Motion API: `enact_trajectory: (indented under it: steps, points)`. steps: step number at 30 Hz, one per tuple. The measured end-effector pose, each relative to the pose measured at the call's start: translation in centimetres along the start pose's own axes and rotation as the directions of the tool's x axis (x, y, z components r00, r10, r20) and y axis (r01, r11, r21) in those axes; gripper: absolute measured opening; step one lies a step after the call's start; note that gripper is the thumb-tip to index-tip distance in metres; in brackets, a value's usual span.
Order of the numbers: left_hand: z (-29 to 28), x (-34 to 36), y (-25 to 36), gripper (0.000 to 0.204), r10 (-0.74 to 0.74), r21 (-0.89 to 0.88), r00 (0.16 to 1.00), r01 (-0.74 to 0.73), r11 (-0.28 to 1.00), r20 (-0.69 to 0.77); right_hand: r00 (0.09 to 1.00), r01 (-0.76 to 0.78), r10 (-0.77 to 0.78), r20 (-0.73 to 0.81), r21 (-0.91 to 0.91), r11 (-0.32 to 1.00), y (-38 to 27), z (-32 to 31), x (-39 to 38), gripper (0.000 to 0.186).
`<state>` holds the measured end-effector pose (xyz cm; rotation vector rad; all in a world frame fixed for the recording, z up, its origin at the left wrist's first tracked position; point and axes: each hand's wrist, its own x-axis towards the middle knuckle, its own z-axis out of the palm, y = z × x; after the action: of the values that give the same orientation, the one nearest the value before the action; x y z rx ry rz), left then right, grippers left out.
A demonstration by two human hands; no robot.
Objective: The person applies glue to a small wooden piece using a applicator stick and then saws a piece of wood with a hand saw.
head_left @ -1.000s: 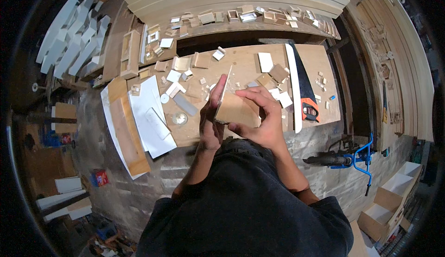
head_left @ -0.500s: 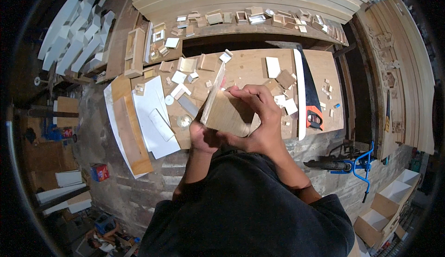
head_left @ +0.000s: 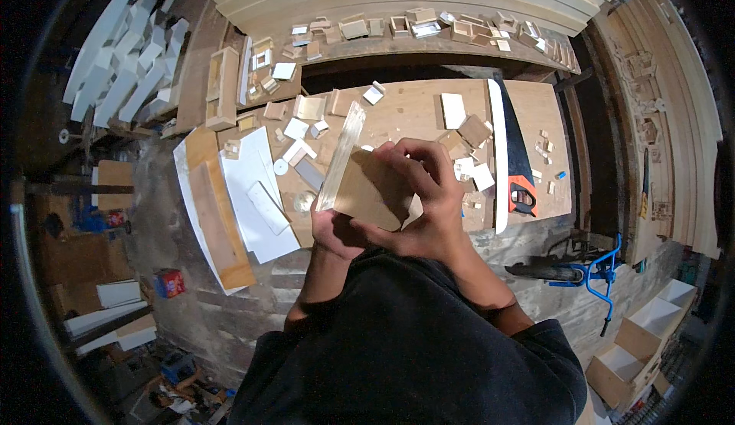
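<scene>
Above the near edge of the workbench I hold a small wooden assembly [head_left: 366,187], made of a flat plywood-like panel with a narrow pale strip standing along its left side. My left hand [head_left: 335,235] is closed on its lower left corner, its fingers mostly hidden beneath the panel. Curved around the right side is my right hand [head_left: 438,199], fingertips on the top edge and thumb along the bottom. The underside of the assembly cannot be seen. Small wooden offcuts and tiny box-like pieces [head_left: 310,107] lie on the bench beyond my hands.
A handsaw [head_left: 522,187] with an orange-and-black handle lies right, beside a long white strip [head_left: 498,157]. White sheets [head_left: 256,195] and a brown board [head_left: 218,210] overhang the bench's left end. More small boxes [head_left: 400,28] line a rear shelf. A blue-framed bike [head_left: 601,272] stands right.
The wooden assembly has turned in my hands, so the pale strip now shows its broad face and leans farther left. Both hands keep their hold.
</scene>
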<state>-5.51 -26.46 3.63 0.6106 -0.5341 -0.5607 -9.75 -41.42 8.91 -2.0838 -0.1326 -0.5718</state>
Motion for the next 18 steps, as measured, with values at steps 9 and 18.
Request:
enact_trajectory:
  steps: [9, 18]
  points:
    - [0.1, -1.2, -0.4, 0.060, -0.143, -0.362, 0.971, 0.065, 0.930, -0.193, 0.996, 0.086, -0.088, -0.028, -0.056, 0.995, 0.4, -0.2, 0.2, 0.073]
    - [-0.8, -1.4, -0.7, 0.067, -0.197, -0.539, 0.963, 0.070, 0.839, -0.182, 0.997, 0.075, -0.075, 0.001, 0.010, 0.997, 0.9, -0.4, 0.0, 0.081]
